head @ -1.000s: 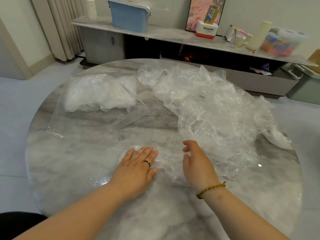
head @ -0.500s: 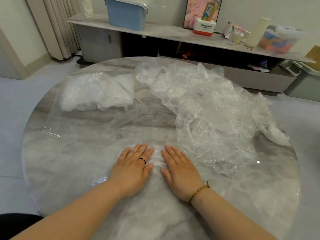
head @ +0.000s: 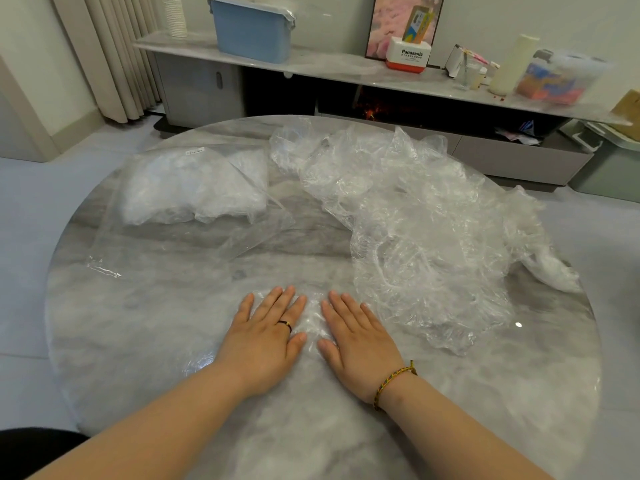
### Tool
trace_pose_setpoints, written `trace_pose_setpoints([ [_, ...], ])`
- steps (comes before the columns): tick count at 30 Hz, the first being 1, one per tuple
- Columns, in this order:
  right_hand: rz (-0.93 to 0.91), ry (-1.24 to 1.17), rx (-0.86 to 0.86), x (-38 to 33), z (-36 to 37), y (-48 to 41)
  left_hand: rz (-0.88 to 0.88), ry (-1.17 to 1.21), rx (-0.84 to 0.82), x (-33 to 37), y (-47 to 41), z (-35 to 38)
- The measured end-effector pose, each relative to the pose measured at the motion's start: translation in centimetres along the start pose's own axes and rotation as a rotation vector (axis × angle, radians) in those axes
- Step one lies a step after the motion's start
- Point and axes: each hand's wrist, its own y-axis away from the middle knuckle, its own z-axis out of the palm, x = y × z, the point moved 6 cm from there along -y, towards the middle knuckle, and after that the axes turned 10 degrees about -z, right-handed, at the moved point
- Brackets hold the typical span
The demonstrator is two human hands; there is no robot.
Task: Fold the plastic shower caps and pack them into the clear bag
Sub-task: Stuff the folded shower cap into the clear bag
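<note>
A clear shower cap (head: 311, 322) lies flattened on the round marble table (head: 145, 341), near its front. My left hand (head: 265, 336) and my right hand (head: 356, 336) press it down side by side, palms flat and fingers straight. A big crumpled heap of clear shower caps (head: 415, 230) spreads over the right half of the table, just right of my right hand. At the back left lies the clear bag (head: 187, 206), with a wad of white folded caps inside it; its open flap points toward the table's middle.
Behind the table runs a low marble sideboard (head: 311, 65) with a blue bin (head: 251, 29), a stack of paper cups, a Panasonic box and other clutter. Curtains hang at the back left. Grey floor surrounds the table.
My right hand came down from an edge-on, raised pose to lie flat on the cap beside my left hand. Over the last half second both hands stay pressed in place.
</note>
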Motion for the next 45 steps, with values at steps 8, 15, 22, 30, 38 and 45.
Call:
trace_pose_setpoints([
  [8,-0.009,-0.022,0.058,-0.2,-0.5,0.0,-0.03,-0.011,-0.037,0.0,0.0,0.0],
  [15,0.022,0.012,0.245,-0.3,-1.2,0.2,-0.024,0.027,-0.098,-0.2,-0.1,-0.2],
  [22,-0.272,0.068,0.673,-2.4,-3.6,1.3,-0.23,0.438,0.186,-3.3,-0.6,-4.0],
  [30,-0.265,0.277,0.626,-2.3,-2.5,0.7,-0.383,0.211,-0.077,-4.4,-0.7,-3.6],
  [38,-0.429,0.055,0.747,-4.8,-3.1,1.7,-0.378,0.578,-0.14,-4.6,0.4,-4.4],
  [45,-0.343,0.05,0.62,-7.9,-1.1,2.1,-0.389,1.009,-0.338,-3.3,2.9,-4.2],
])
